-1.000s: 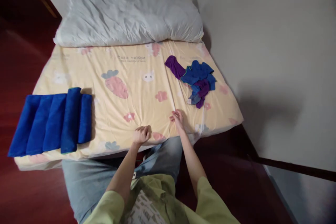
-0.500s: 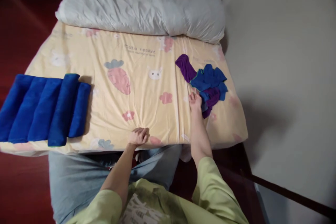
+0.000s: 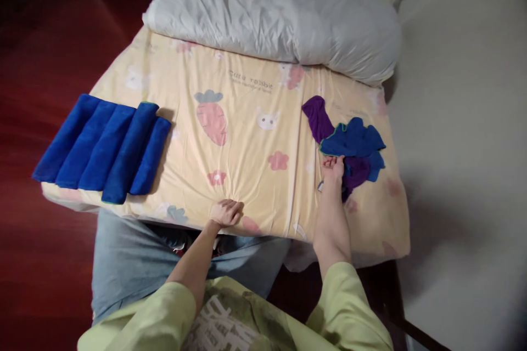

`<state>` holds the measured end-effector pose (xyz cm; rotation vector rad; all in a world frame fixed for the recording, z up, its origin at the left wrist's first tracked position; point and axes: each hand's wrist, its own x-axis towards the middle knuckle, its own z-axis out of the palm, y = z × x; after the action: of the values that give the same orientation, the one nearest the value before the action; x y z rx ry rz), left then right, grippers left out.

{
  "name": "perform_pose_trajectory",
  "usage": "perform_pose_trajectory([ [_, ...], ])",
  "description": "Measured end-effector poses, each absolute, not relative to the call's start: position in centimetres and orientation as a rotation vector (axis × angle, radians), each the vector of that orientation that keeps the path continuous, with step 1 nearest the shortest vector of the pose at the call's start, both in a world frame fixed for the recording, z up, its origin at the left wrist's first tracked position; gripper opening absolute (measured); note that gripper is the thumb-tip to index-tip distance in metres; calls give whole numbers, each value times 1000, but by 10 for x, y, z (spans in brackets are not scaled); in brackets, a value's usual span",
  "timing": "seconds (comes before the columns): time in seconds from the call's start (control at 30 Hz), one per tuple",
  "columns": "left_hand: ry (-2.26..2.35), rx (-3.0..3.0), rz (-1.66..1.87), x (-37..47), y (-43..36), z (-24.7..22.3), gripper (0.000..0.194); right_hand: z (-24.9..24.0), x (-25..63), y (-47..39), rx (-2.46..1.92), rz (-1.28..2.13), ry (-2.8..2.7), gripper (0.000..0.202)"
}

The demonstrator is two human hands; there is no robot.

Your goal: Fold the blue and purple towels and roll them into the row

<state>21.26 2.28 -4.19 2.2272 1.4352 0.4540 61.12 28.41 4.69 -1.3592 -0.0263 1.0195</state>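
My left hand (image 3: pixel 227 212) is closed in a fist and presses on the yellow printed bedsheet (image 3: pixel 247 142) near the bed's front edge; creases spread out from it. To the right, my right hand (image 3: pixel 332 166) has its fingers curled at the near edge of a crumpled blue cloth (image 3: pixel 354 139) with a green edge. The exact grip is partly hidden under the fingers. This cloth lies in a loose pile with a purple cloth (image 3: pixel 317 119) at its left and more purple fabric (image 3: pixel 356 173) below, beside my right wrist. At the left lie several rolled blue cloths (image 3: pixel 105 148), side by side.
A big pale grey quilt or pillow (image 3: pixel 267 11) covers the far end of the bed. A plain wall (image 3: pixel 465 120) stands close on the right. The dark red floor (image 3: pixel 49 93) shows at the left.
The view has swung left, so everything sits further right. My right hand has closed on the blue cloth's near edge, and the cloth is spread slightly wider. My left fist stays put.
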Motion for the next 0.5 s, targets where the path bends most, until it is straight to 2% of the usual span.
perform_pose_trajectory([
  [0.07,1430,2245,464,212,23,-44,22,56,616,288,-1428,1009,-22,36],
  [0.17,1437,2263,462,212,23,-45,21,73,616,291,-1455,840,-113,28],
  [0.23,1441,2268,461,212,23,-45,20,82,601,281,-1429,677,-303,21],
  [0.3,1436,2258,472,212,23,-44,20,85,570,249,-1414,585,-575,27],
  [0.4,1429,2239,490,213,22,-44,20,71,496,152,-1442,756,-976,37],
  [0.5,1434,2227,477,212,23,-45,20,41,412,14,-1555,1149,-1145,33],
])
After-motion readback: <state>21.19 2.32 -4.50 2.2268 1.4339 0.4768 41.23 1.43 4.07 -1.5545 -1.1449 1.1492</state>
